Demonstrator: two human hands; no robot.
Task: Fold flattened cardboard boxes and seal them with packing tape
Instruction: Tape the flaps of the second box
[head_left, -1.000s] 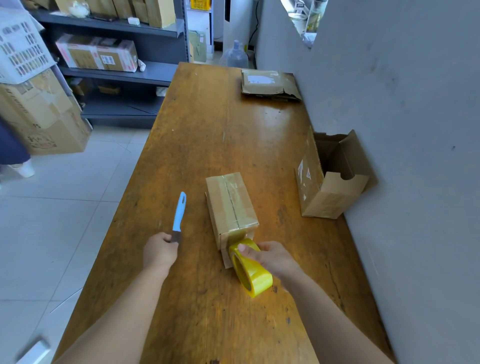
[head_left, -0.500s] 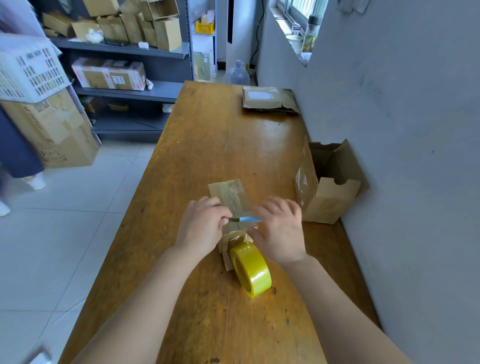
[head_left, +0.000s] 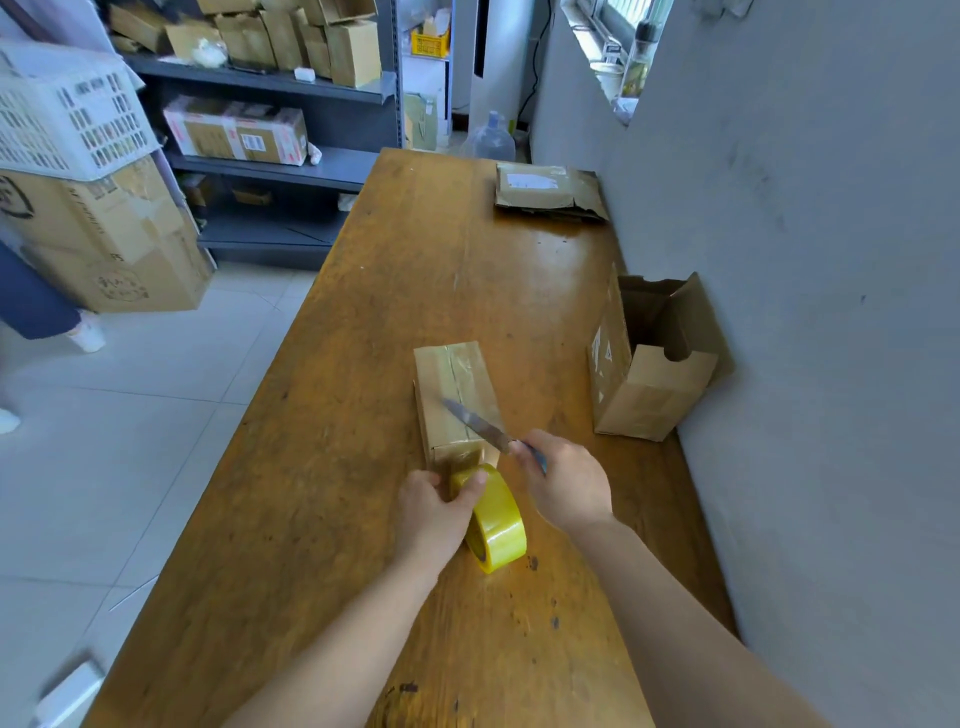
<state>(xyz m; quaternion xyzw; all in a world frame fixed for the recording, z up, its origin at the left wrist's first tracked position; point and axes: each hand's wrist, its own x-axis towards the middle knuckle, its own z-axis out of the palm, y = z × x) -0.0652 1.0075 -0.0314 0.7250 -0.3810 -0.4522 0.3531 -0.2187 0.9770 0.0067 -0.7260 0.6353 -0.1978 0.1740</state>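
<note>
I see a worn wooden bench (head_left: 363, 467) along a grey wall (head_left: 805, 260), shelving (head_left: 291, 171) past its far end. The taped box (head_left: 452, 387) lies mid-bench, long axis toward that end. The fingers of my left hand (head_left: 431, 512) curl round the tape roll (head_left: 501, 530); my right hand (head_left: 566, 483) grips a knife (head_left: 475, 423), blade angled far-left, perhaps touching the box.

A single head-worn wide-angle view looks forward and steeply down along the worktop (head_left: 415, 291). Both forearms enter from the bottom edge, close below. The wall (head_left: 805, 260) runs along the right, shelves (head_left: 270, 171) stand far ahead.
</note>
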